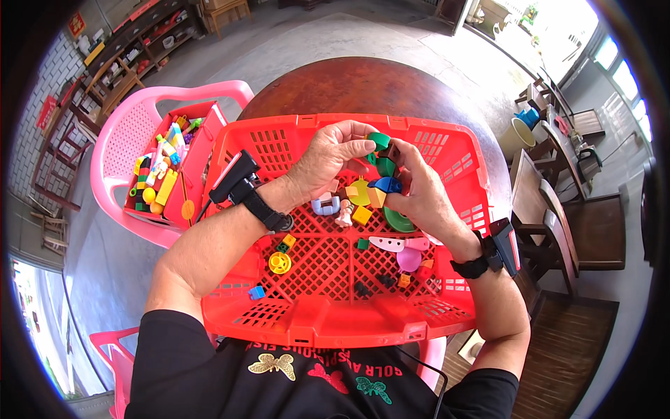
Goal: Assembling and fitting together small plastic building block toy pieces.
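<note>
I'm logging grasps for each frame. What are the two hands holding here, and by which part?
Both hands share a small stack of toy blocks: the left hand pinches its green top piece, the right hand grips its right side.

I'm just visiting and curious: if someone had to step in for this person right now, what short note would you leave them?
Left hand: pinching a green block.
Right hand: gripping a small stack of joined toy blocks, held over the red basket.
Done: a few blocks look joined together.
Left: loose pieces lie in the basket, among them a yellow wheel, a pink piece and a small figure. More blocks sit in the red box on the pink chair.
</note>
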### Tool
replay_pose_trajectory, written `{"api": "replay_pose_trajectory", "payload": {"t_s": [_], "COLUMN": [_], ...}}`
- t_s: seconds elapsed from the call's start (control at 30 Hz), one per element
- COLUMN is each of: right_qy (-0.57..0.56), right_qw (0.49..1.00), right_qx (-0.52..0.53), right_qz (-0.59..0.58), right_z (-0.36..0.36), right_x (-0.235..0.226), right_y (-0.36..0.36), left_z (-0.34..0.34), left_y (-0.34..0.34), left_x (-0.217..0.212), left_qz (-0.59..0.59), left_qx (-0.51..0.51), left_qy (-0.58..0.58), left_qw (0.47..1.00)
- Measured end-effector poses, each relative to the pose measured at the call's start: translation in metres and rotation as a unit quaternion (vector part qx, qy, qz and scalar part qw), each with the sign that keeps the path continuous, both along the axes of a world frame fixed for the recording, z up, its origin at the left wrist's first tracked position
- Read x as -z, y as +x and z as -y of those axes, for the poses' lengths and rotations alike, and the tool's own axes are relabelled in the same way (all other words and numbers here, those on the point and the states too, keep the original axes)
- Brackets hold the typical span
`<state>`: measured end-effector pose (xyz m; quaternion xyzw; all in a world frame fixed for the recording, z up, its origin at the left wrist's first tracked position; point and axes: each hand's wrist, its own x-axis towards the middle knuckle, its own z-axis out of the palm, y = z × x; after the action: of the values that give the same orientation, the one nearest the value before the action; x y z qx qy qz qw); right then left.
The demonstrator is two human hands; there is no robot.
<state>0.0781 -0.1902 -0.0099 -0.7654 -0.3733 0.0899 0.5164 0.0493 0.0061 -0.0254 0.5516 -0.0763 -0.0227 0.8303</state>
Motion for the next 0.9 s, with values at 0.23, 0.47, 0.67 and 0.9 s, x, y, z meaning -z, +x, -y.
{"api": "replay_pose_trajectory", "payload": {"t_s": [0.23,0.47,0.67,0.9], "right_qy": [-0.015,-0.006,-0.007,-0.055], "right_qw": [1.000,1.000,0.998,0.995], "right_qx": [0.004,0.008,-0.001,0.007], "right_qz": [-0.009,-0.006,0.059,0.079], "right_z": [0.0005,0.0011,0.0006,-0.0003], "right_x": [-0.0030,0.0001,0.0017,0.0023], "right_y": [-0.0007,0.0006,0.0004,-0.0055], "left_z": [-0.0020,0.0014,0.0046,0.0015], "left_y": [0.0003,-0.0015,-0.0024,-0.0065], "left_x": [-0.0015,-0.0012,-0.0004,-0.0024], "left_qz": [0.018,0.046,0.039,-0.082], "left_qx": [-0.006,-0.013,-0.003,0.010], "left_qy": [0.052,0.076,0.010,-0.049], "left_qw": [0.998,0.996,0.999,0.995]}}
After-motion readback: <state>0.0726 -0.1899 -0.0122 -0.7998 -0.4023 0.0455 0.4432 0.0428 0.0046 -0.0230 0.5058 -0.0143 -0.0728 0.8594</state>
